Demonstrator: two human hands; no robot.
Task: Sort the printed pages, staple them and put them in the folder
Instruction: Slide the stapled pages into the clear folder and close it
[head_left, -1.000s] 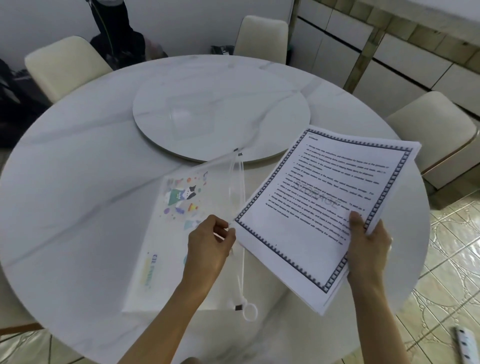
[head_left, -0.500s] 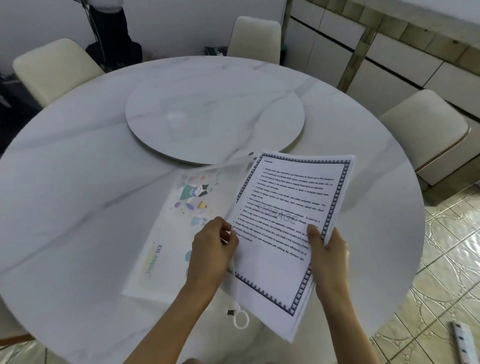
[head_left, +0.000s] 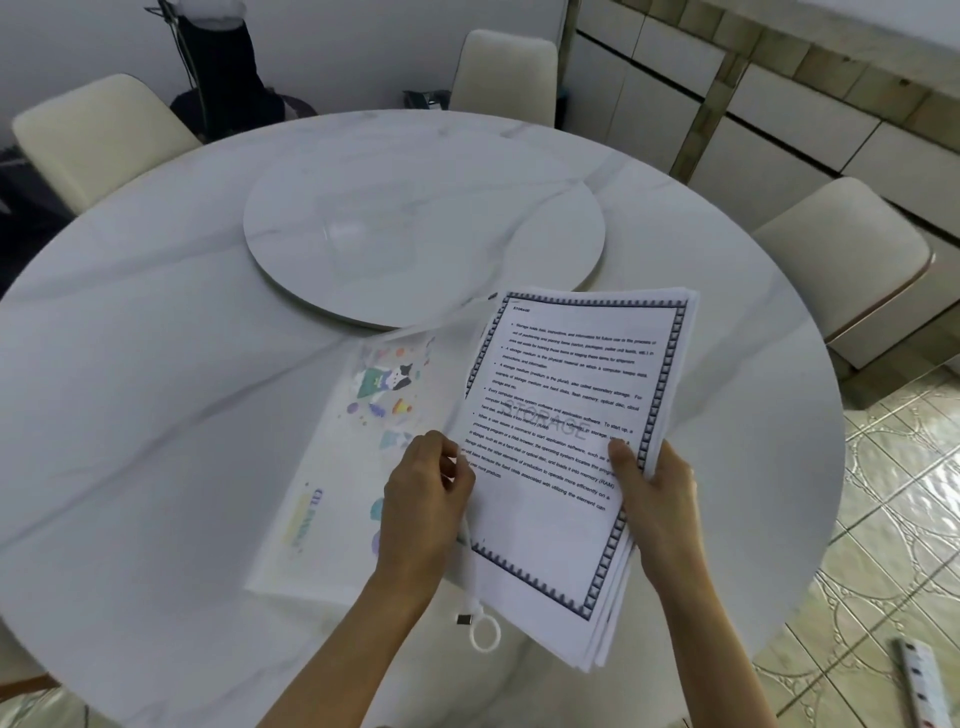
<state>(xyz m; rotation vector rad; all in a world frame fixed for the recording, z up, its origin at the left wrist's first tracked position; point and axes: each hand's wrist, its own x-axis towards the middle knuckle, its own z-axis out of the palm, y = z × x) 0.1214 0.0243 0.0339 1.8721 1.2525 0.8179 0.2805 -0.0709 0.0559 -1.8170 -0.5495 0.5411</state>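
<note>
Table (head_left: 156, 415) supports the folder (head_left: 358, 457), long axis pointing away from the person; page stack (head_left: 561, 410) is held roughly parallel just right of the folder, left edge at its open side, right hand (head_left: 657, 499) gripping the stack, left hand (head_left: 423, 499) pinching the folder's upper flap open.

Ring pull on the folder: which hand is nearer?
Left. The left hand, pinching the folder, is close beside the ring pull; the right hand is farther right, gripping the pages.
</note>
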